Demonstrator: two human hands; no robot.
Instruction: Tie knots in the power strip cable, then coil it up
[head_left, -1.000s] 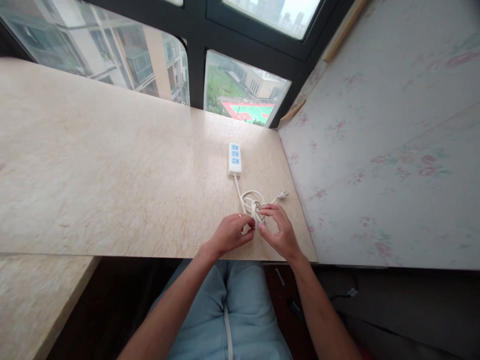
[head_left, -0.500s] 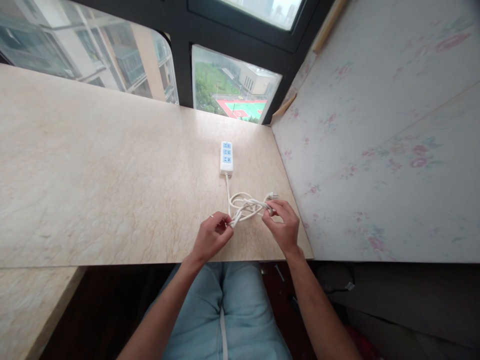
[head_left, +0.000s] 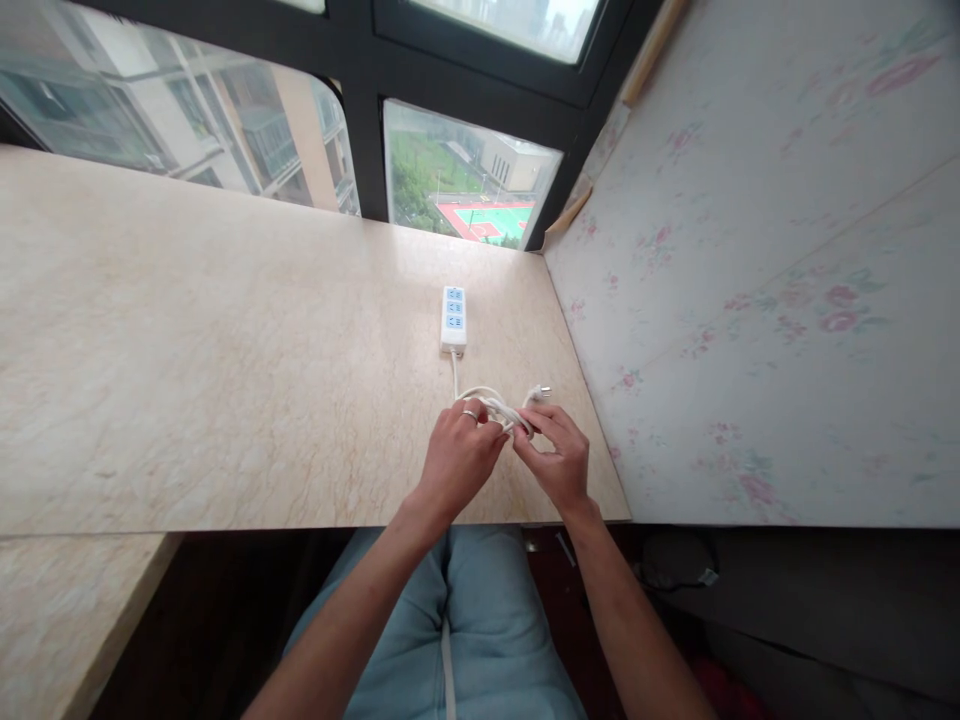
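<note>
A white power strip with blue socket faces lies on the marble-patterned ledge. Its white cord runs toward me and is gathered in a tangled bundle between my hands. My left hand, with a ring on one finger, is closed on the left part of the bundle and hides some of it. The fingers of my right hand pinch the cord's right end. Just beyond that hand, the plug sticks out with its prongs pointing right.
A wall with floral paper borders the ledge on the right. Dark-framed windows stand behind it. The ledge's front edge is just above my legs. A lower marble-patterned surface is at the bottom left.
My left hand has moved right and slightly up along the cord, close to my right hand. My right hand has shifted a little left, and the cord bundle is more bunched together.
</note>
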